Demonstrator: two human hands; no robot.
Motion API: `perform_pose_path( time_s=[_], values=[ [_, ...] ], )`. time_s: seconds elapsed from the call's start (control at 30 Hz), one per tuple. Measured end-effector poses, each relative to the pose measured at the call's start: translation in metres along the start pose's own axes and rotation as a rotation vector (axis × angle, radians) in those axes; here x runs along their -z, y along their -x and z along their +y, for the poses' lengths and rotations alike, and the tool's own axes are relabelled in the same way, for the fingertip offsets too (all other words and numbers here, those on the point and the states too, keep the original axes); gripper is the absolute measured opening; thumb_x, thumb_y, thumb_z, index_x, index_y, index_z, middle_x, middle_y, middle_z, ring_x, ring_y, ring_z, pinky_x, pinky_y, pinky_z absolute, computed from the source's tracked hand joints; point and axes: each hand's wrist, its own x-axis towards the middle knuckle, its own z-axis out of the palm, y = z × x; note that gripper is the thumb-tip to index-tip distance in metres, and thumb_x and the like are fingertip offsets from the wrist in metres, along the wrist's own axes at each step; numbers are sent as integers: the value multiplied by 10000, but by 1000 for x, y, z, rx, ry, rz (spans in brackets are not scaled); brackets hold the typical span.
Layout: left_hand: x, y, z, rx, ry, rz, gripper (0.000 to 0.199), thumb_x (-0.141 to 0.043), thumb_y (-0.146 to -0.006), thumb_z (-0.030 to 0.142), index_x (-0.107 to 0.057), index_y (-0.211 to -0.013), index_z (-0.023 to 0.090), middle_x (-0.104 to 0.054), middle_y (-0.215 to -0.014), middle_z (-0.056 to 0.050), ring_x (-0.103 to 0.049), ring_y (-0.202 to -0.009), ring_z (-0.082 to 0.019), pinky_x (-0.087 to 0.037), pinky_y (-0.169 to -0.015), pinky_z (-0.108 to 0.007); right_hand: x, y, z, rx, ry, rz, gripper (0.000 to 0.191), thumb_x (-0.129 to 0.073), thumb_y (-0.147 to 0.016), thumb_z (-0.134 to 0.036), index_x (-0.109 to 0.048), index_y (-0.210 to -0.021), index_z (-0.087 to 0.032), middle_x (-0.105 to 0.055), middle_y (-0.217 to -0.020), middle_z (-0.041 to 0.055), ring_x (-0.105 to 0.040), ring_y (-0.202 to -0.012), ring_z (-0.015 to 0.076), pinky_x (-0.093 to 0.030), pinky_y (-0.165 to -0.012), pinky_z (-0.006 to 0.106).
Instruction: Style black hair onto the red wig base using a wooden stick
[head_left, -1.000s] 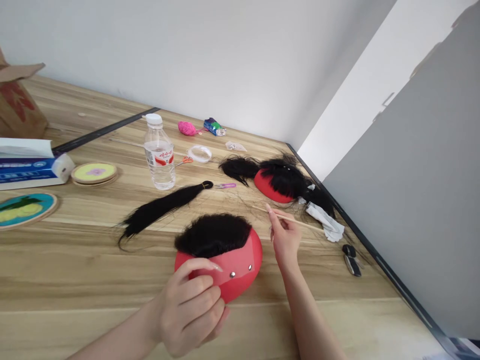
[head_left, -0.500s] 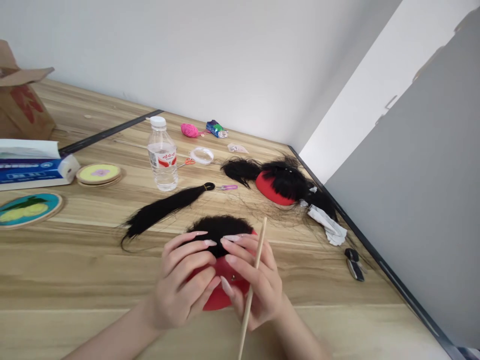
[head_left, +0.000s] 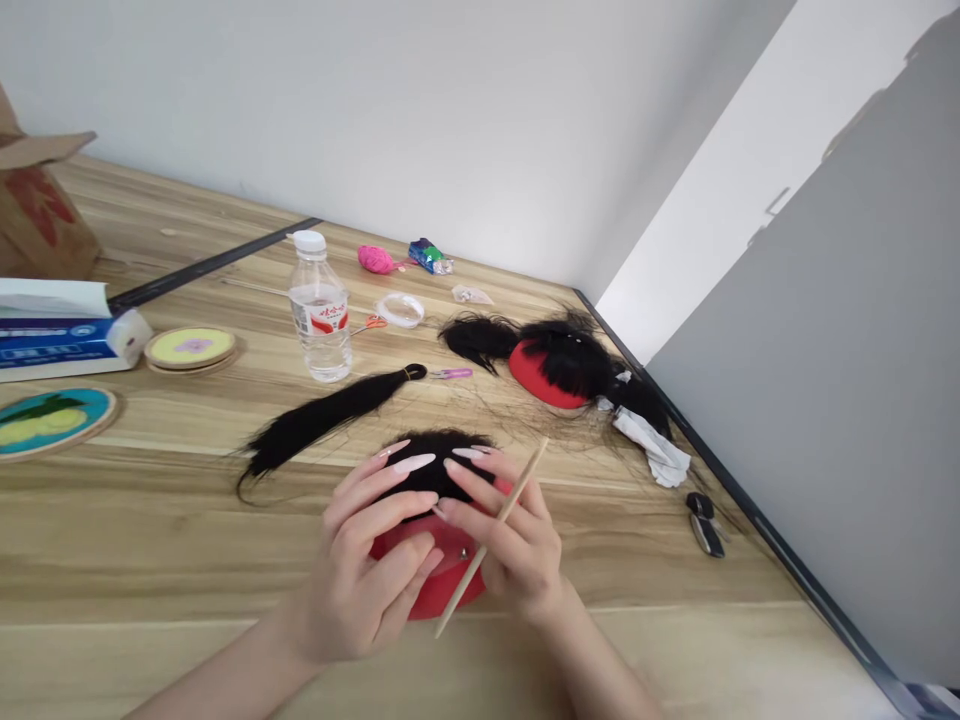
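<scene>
A red dome-shaped form [head_left: 439, 595] with short black hair [head_left: 442, 445] across its top lies in front of me, between my hands. On its left side my left hand [head_left: 367, 555] is closed, its long-nailed fingertips pressing the hair and its thumb bent in against the fingers. From the other side, my right hand [head_left: 517, 535] curls over the form with its fingertips in the same hair. A thin wooden stick [head_left: 469, 575] slants across my right fingers, held in that hand. A small shiny pin head [head_left: 463, 553] shows on the red surface.
Beyond are a black hair bundle [head_left: 330, 415], purple snips [head_left: 452, 373], a water bottle [head_left: 322, 340] and orange-handled scissors [head_left: 371, 322]. Further right sits another red form [head_left: 536, 375] with black hair, beside crumpled tissue [head_left: 652, 445]. Embroidery hoops [head_left: 191, 347] and a tissue pack [head_left: 67, 340] lie left.
The wooden stick has tilted, its lower end swinging up and left across the red form. My right thumb has gone out of sight, and both hands' fingers have shifted slightly on the hair.
</scene>
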Motion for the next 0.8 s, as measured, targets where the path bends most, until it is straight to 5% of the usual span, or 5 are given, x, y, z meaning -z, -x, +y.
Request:
perform_pose_path(
  time_s=[0.2, 0.33, 0.43, 0.6, 0.8],
  values=[
    [5, -10, 7, -149, 231, -212, 211, -466, -798, 16, -601, -830, 173, -745, -862, 3, -630, -1072, -138, -331, -1153, -403, -2, -3, 17, -338, -165, 33, 283, -544, -892, -72, -697, -1034, -263, -715, -1117, 56, -586, -1149, 241, -501, -960, 474],
    [16, -17, 1, -75, 254, -218, 197, -446, -835, 29, -529, -743, 183, -675, -680, -20, -684, -816, -158, -589, -836, -333, -2, -5, 23, -512, -191, 124, 199, -576, -890, -132, -706, -976, -256, -725, -1032, 57, -635, -1040, 220, -522, -923, 434],
    [23, -16, -14, 20, 201, -126, 265, -386, -905, 105, -475, -676, 204, -558, -599, -3, -621, -657, -149, -600, -640, -311, 2, -9, 17, -542, -242, 114, 205, -627, -862, -184, -666, -1056, -237, -699, -1085, 81, -616, -1085, 233, -500, -955, 454],
    [24, -12, -35, 270, -21, 163, 241, -386, -926, 109, -475, -716, 190, -501, -678, 25, -505, -615, -100, -447, -546, -280, 4, -14, 2, -462, -292, -76, 503, -762, -745, -239, -570, -1210, -230, -606, -1284, 128, -491, -1271, 278, -415, -1054, 506],
    [22, -12, -39, 296, -70, 179, 208, -401, -893, 54, -492, -769, 195, -501, -735, 18, -499, -682, -128, -445, -619, -335, -6, -3, 13, -735, -253, 91, 182, -655, -833, -253, -652, -1010, -210, -702, -1093, 91, -646, -1061, 229, -501, -954, 425]
  ],
)
